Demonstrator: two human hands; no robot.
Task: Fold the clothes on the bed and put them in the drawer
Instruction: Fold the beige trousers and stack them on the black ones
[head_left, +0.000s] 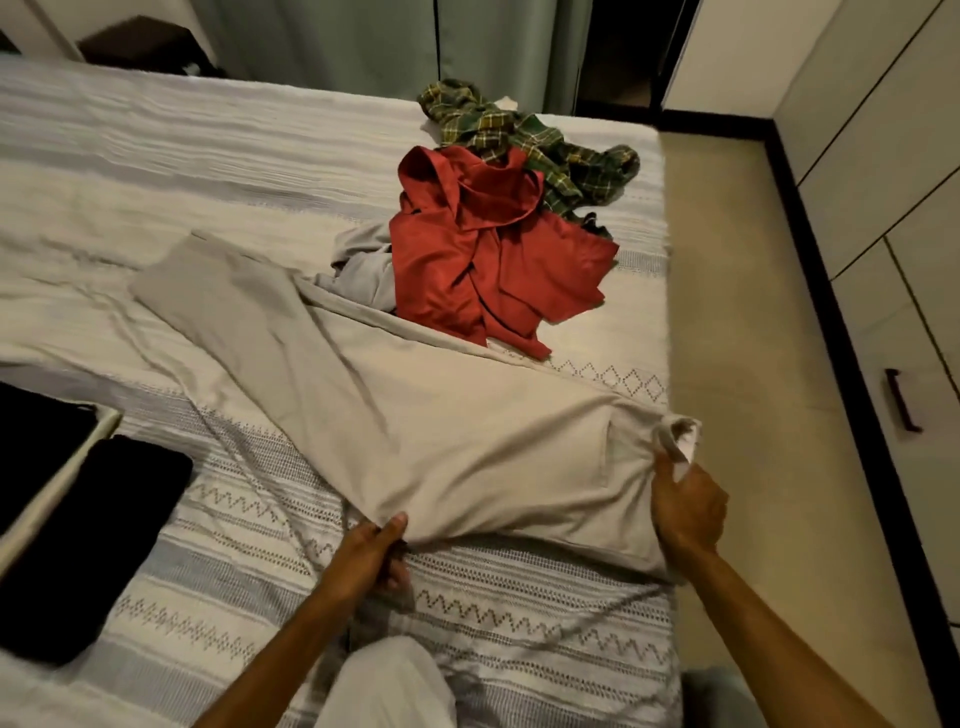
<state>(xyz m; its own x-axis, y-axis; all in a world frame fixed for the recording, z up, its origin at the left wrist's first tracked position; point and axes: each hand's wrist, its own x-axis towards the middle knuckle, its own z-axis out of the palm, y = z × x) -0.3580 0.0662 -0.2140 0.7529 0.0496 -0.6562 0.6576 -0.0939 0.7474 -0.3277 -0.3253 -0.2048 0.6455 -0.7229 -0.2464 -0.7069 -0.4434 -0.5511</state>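
Head view, nearest first: our left hand (375, 552) pinches the near hem edge of the beige trousers (415, 415), thumb on top and fingers curled under the cloth. Our right hand (688, 512) grips the waistband corner, fingers closed round the fabric beside the white inner label. Both hands are clamped on the same garment; neither is free.

The trousers lie across the bed (249, 525), waist end near us at the right, legs trailing away to the left and rear. We judge the cloth light, soft and limp: it sags between the two grips and will not hold a shape unsupported. Holding at the waistband corners is the sound choice, since the seam there is thicker and less likely to slip.

At the left lies a dark flat item (93, 545) beside a white-edged tray (62, 467); keep the fold short of both. The right bed edge runs just beside our right hand, with bare floor (737, 322) beyond it, so cloth could slide off there.

Farther back, a red garment (488, 249) lies crumpled, overlapping the far trouser leg region, with a grey piece (363, 265) beside it. Beyond that sits a green plaid garment (524, 135). Cabinet fronts (883, 218) with one dark handle (903, 400) stand along the right wall; we cannot tell which is the drawer.
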